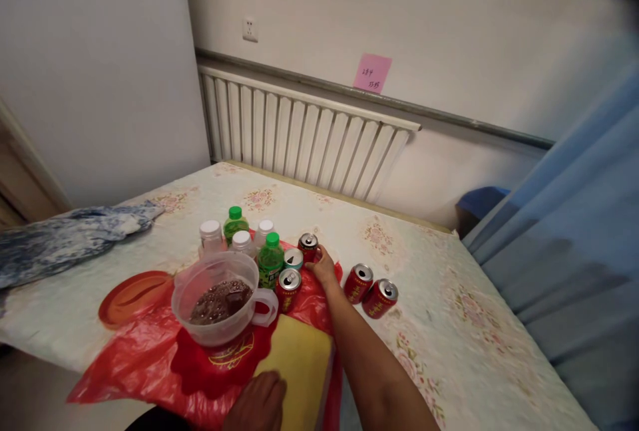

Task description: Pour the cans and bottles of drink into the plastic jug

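My right hand (322, 267) reaches across the table, its fingers wrapped round the side of a red drink can (308, 245). Close by stand a pale blue-topped can (293, 259) and another red can (288, 288) with its tab up. My left hand (257, 403) is curled closed and rests at the left edge of a yellow block-like thing (297, 358); its fingertips are hidden. Left of the cans, a clear plastic jug (219, 334) with a handle holds dark, bubbly liquid. It stands on a red scalloped mat (212, 374).
Behind the jug stand green-capped bottles (270, 261) and white-capped bottles (243, 242). Two red cans (380, 299) are to the right. A red plastic bag (144, 361) lies underneath, with an orange lid (132, 298) at left. Crumpled patterned cloth (74, 238) covers the far left.
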Demonstrator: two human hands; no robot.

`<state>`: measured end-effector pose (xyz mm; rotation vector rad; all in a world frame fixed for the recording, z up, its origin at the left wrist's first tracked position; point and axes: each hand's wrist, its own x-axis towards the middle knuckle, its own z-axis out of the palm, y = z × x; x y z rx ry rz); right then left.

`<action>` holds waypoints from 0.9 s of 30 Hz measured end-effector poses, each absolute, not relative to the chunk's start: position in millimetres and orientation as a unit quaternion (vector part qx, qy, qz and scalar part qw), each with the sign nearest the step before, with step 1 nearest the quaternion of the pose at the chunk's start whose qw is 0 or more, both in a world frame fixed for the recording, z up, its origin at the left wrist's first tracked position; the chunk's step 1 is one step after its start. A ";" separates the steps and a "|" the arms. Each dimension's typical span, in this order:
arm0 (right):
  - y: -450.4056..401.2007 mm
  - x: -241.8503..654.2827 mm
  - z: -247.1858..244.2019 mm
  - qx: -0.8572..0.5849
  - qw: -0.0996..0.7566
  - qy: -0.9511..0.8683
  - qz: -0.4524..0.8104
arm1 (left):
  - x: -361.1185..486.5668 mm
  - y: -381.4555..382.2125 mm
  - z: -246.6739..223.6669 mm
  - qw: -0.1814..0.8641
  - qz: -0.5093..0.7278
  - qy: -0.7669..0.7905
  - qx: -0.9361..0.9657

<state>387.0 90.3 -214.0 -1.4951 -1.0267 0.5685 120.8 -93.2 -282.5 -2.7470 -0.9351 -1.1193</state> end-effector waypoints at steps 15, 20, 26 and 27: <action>-113.2 413.7 -223.0 -0.722 0.638 -0.265 0.050 | 122.8 -88.0 -271.5 0.012 -0.342 -0.286 -0.895; -122.8 468.3 -218.3 -0.734 0.642 -0.217 0.029 | 124.2 -88.3 -272.0 -0.004 -0.304 -0.301 -0.904; -106.7 488.5 -206.8 -0.692 0.639 -0.310 0.128 | 125.3 -90.3 -269.7 -0.022 -0.272 -0.316 -0.909; -106.4 487.7 -206.4 -0.686 0.638 -0.321 0.138 | 125.3 -90.5 -269.4 -0.023 -0.269 -0.317 -0.909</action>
